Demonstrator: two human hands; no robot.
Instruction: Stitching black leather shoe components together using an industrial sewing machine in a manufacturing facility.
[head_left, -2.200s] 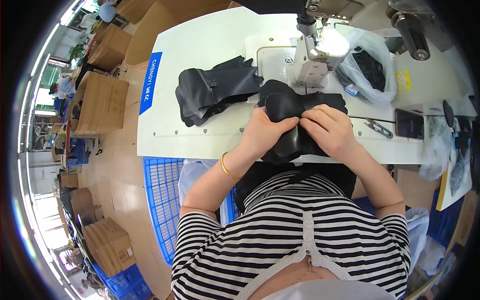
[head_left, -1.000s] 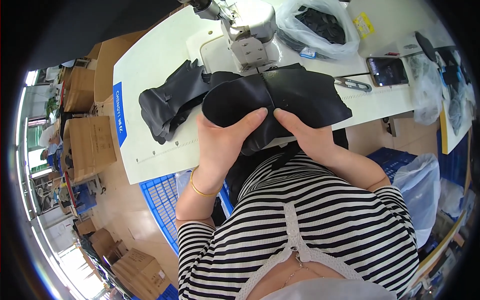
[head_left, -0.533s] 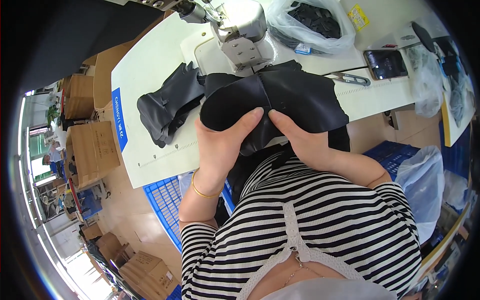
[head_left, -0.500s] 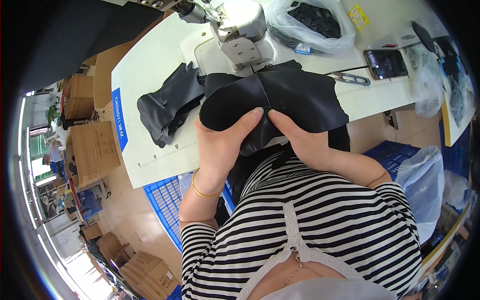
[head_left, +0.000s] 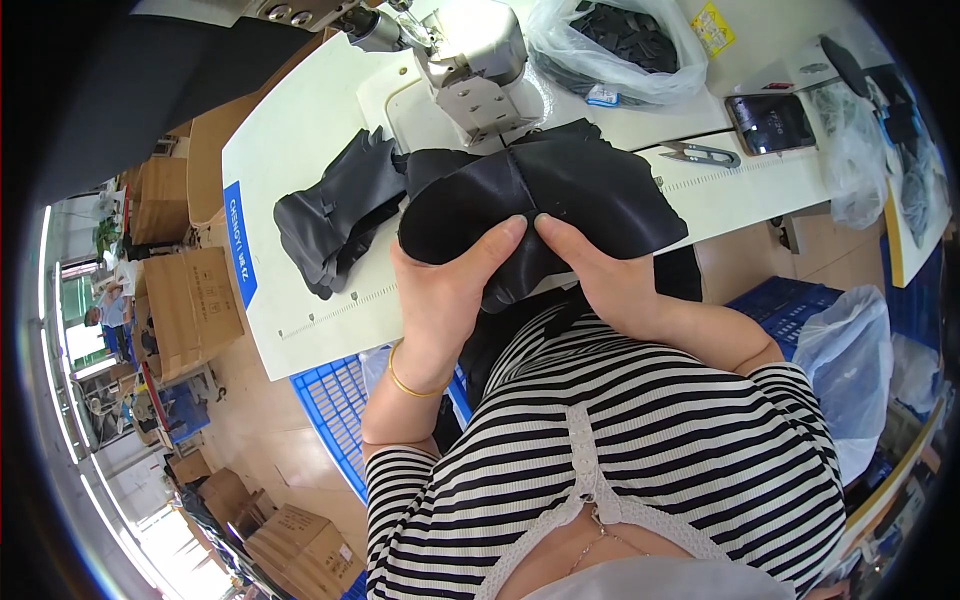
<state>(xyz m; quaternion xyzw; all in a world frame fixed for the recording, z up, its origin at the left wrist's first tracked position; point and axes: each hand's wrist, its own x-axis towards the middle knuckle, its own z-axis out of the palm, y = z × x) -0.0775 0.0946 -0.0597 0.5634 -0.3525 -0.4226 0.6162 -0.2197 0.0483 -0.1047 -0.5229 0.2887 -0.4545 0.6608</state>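
Between my hands is a black leather-like piece [head_left: 600,190] with a seam running down its middle. My left hand [head_left: 447,280] grips its left part, thumb on top close to the seam. On the other side of the seam, the thumb of my right hand [head_left: 605,275] presses down; the fingers of both hands are hidden underneath. A stack of similar black pieces [head_left: 340,210] lies on the sewing table [head_left: 300,130] to the left. Just beyond the held piece stands a sewing machine [head_left: 475,75].
Thread snips [head_left: 700,154] and a phone [head_left: 770,124] lie at the right of the table. Behind them is a clear plastic bag [head_left: 690,80] of black pieces. A blue crate [head_left: 330,405] stands below the front edge. Cardboard boxes [head_left: 190,305] are on the left.
The right side of the black piece has shifted slightly inward and bends a little differently. Both hands keep nearly the same place and hold.
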